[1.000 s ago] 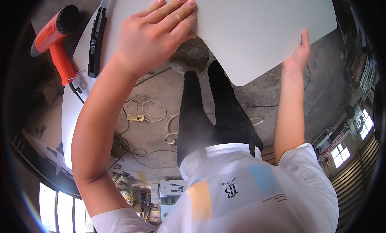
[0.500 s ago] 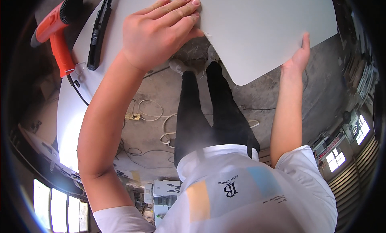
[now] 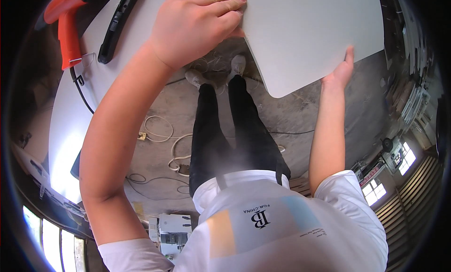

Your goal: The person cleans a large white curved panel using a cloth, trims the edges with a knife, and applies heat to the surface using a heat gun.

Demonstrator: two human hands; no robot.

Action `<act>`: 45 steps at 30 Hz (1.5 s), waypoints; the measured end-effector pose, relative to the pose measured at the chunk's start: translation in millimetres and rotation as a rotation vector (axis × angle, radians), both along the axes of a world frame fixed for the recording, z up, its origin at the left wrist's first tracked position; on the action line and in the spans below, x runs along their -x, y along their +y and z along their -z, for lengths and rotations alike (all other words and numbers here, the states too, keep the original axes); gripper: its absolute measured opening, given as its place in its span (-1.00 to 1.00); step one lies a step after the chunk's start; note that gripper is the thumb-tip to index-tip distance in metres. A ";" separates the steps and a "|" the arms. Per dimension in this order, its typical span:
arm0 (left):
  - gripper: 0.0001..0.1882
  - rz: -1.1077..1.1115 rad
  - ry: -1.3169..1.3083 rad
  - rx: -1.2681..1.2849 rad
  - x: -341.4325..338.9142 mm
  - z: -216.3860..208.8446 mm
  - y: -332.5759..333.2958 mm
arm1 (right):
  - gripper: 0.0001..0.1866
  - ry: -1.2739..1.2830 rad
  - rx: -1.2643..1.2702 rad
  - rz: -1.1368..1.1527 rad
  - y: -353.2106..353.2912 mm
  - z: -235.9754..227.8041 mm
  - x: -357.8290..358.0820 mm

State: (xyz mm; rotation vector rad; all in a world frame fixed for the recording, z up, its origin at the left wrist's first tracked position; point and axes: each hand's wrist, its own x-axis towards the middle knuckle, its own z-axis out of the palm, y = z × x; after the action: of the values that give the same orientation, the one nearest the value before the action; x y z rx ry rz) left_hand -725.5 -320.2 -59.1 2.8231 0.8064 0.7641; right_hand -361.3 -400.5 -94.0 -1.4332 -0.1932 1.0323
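A large pale board with a rounded near corner juts out over the floor in front of me. My left hand lies at the board's left edge, its fingers stretched out and side by side, fingertips touching the edge. My right hand holds the board's near right edge; the thumb points up along it and the other fingers are hidden underneath. Left of my left arm, a black utility knife rests on a white tabletop. An orange heat gun sits beside it, cut off at the top.
The heat gun's black cord runs down behind my left forearm. Pale cable lies looped on the concrete floor near my legs. Long stacked pieces stand at the far right. A grey-white machine shows behind me.
The view has shifted, so the heat gun and knife sit higher and further left. My left hand appears slightly further up and right; my right hand keeps its hold on the board.
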 end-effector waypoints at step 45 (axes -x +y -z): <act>-0.58 -0.974 0.056 0.162 76.7 5.7 -47.8 | -0.45 -1.669 -0.322 -1.018 66.0 -32.3 130.2</act>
State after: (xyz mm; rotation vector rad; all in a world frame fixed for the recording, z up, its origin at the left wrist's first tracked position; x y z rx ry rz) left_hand -802.2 -368.0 -64.8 2.1948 2.1719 0.6330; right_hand -491.5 -334.5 -61.7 -1.5248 -2.3226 0.1862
